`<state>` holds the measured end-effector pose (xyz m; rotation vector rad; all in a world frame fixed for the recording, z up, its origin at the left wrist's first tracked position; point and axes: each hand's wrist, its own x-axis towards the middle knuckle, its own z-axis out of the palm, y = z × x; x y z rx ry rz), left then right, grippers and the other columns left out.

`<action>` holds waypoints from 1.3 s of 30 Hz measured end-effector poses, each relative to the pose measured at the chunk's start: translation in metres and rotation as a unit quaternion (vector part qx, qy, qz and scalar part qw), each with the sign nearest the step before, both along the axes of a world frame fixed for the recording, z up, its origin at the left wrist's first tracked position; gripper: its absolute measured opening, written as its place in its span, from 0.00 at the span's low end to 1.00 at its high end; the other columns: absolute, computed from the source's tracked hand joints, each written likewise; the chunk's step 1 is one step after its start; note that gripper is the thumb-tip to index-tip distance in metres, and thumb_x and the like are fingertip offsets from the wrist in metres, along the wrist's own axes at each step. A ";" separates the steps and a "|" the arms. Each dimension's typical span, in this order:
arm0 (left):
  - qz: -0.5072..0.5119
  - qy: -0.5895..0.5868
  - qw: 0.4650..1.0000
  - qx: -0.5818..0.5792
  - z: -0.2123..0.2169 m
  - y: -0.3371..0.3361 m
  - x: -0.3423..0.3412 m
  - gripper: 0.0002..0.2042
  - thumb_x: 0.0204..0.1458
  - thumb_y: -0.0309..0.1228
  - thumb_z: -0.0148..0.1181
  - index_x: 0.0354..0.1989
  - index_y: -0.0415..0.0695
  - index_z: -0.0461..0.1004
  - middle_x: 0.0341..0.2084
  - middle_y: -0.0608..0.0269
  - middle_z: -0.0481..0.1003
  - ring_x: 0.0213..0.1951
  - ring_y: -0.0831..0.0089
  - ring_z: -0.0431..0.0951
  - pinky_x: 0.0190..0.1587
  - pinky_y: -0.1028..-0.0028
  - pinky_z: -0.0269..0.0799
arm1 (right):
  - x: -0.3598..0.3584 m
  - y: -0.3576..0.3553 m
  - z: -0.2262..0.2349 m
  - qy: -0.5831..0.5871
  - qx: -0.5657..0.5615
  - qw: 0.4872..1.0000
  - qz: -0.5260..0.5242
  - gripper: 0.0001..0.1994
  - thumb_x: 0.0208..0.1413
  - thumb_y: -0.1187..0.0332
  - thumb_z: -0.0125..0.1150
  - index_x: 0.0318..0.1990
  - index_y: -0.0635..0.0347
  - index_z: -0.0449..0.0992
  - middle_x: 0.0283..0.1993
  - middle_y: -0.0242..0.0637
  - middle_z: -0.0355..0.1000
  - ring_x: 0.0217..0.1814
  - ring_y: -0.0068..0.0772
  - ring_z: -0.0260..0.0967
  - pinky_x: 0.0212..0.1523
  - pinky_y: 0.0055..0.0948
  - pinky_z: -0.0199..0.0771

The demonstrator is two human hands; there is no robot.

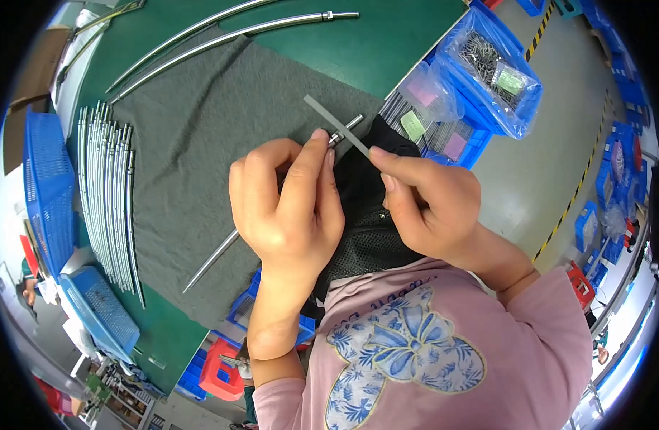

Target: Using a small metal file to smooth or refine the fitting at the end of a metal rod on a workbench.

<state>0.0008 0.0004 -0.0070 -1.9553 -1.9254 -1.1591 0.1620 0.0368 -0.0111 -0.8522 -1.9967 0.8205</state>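
My left hand [286, 201] is closed around a thin shiny metal rod [216, 256], which slants from lower left to upper right over a dark grey cloth [193, 107]. Grooves or a collar show near the rod's upper end, just past my fingertips. Between thumb and fingers my right hand [435, 204] pinches a narrow flat grey strip [321, 110]. The strip crosses the rod close to that upper end; whether the two touch, I cannot tell. Black fabric lies beneath both hands at the table's edge.
Many similar metal rods [107, 208] lie side by side on the left. Two long curved tubes [232, 34] rest at the far side of the green table [387, 43]. Blue bins [523, 118] with small metal parts stand right; blue baskets [50, 172] stand left.
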 end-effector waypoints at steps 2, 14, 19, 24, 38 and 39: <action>0.000 -0.006 1.000 0.001 -0.001 0.001 0.001 0.12 0.37 0.19 0.67 0.34 0.41 0.79 0.25 0.64 0.70 0.25 0.69 0.67 0.27 0.72 0.63 | -0.001 0.000 -0.001 0.008 -0.031 1.000 -0.001 0.14 0.46 0.82 0.60 0.43 0.65 0.77 0.30 0.40 0.77 0.22 0.33 0.74 0.21 0.26 0.72; -0.014 -0.052 0.999 -0.005 0.002 0.004 0.002 0.10 0.35 0.18 0.66 0.30 0.40 0.78 0.25 0.63 0.70 0.25 0.65 0.68 0.27 0.70 0.65 | -0.021 0.011 -0.005 -0.023 0.096 0.995 -0.003 0.17 0.45 0.85 0.57 0.45 0.66 0.77 0.17 0.36 0.65 0.13 0.31 0.63 0.15 0.28 0.60; -0.013 -0.059 0.998 -0.009 0.000 0.003 0.003 0.10 0.35 0.17 0.65 0.30 0.40 0.78 0.26 0.63 0.71 0.26 0.65 0.68 0.27 0.69 0.65 | 0.005 -0.006 -0.001 -0.128 0.088 0.988 0.014 0.21 0.43 0.84 0.58 0.49 0.65 0.75 0.18 0.36 0.65 0.13 0.33 0.61 0.14 0.30 0.57; -0.017 -0.065 0.998 -0.010 0.002 0.004 0.002 0.10 0.34 0.17 0.65 0.29 0.40 0.78 0.26 0.62 0.71 0.27 0.65 0.69 0.28 0.70 0.66 | -0.011 0.001 -0.004 -0.111 0.188 0.975 -0.031 0.20 0.40 0.75 0.62 0.46 0.60 0.77 0.16 0.28 0.59 0.11 0.27 0.58 0.11 0.27 0.56; -0.011 -0.068 0.997 -0.023 0.004 0.003 0.004 0.09 0.35 0.18 0.65 0.28 0.39 0.78 0.25 0.62 0.71 0.26 0.65 0.68 0.26 0.70 0.65 | -0.005 0.008 0.026 -0.187 0.102 0.976 0.034 0.22 0.40 0.82 0.58 0.49 0.64 0.76 0.16 0.33 0.62 0.12 0.33 0.59 0.13 0.30 0.56; -0.012 -0.073 0.997 -0.016 0.003 0.003 0.004 0.09 0.35 0.18 0.65 0.28 0.39 0.77 0.25 0.62 0.71 0.25 0.65 0.68 0.26 0.70 0.64 | -0.007 0.007 0.020 -0.189 0.112 0.975 0.030 0.22 0.40 0.82 0.58 0.49 0.63 0.76 0.16 0.33 0.63 0.12 0.33 0.60 0.14 0.29 0.56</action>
